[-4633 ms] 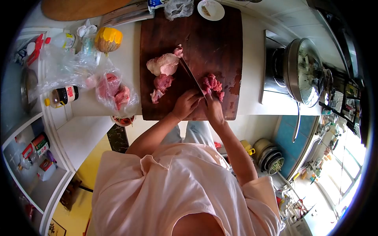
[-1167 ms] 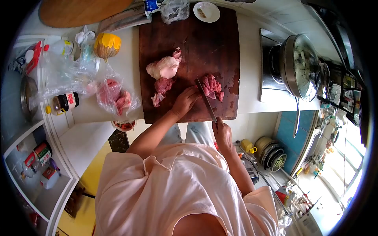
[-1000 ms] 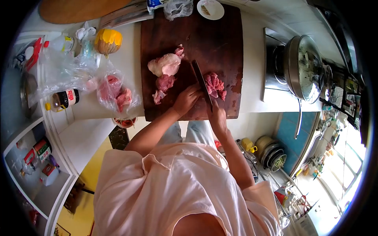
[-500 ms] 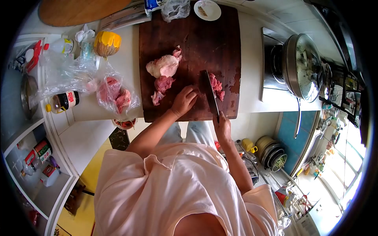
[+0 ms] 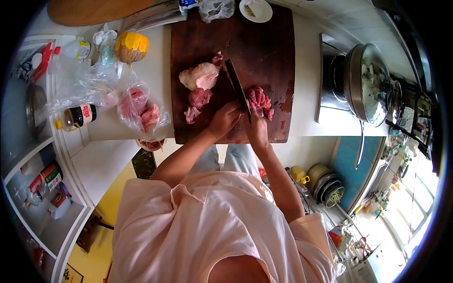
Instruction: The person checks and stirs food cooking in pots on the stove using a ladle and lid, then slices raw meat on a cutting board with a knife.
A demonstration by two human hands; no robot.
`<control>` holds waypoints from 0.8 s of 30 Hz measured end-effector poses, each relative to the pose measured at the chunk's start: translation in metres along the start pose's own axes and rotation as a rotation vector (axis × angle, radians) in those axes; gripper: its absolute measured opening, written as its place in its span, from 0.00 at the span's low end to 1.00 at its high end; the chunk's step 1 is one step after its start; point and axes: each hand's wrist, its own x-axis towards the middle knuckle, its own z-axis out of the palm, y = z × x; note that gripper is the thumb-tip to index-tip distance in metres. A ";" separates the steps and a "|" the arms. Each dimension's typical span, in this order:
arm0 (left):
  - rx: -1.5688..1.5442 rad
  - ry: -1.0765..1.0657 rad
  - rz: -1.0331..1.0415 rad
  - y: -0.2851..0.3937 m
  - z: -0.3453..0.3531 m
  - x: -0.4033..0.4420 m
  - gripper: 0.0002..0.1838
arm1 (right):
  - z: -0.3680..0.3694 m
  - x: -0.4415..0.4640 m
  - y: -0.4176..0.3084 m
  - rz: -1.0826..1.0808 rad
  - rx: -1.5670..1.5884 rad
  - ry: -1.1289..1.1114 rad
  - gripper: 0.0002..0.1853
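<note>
My right hand is wrapped round the handle of a cleaver. The dark blade points away from me, tilted to the left, over the wooden cutting board. Close against the blade's left side is my left hand, its fingers bent and pressed together; whatever lies under them is hidden. Right of the blade sits a pile of cut red meat. On the board's left side lie a pale fatty piece of meat, a red chunk and a smaller scrap.
Left of the board are a plastic bag of meat, a pumpkin and a dark sauce bottle. A white plate rests at the board's far edge. To the right, a lidded pan stands on the stove, its handle jutting towards me.
My right hand and the cleaver have moved forward and left, bringing the handle close to my left hand. My left hand remains beside the blade. The view has shifted slightly.
</note>
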 end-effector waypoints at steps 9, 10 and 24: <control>0.073 -0.031 0.059 0.002 -0.010 0.001 0.13 | -0.030 -0.062 0.032 0.067 0.028 -0.003 0.10; 0.081 -0.047 0.049 0.002 -0.010 -0.001 0.13 | -0.034 -0.065 0.030 0.079 0.049 0.012 0.09; 0.000 0.031 0.053 -0.007 -0.004 -0.004 0.14 | -0.029 -0.064 0.006 0.103 0.023 -0.080 0.10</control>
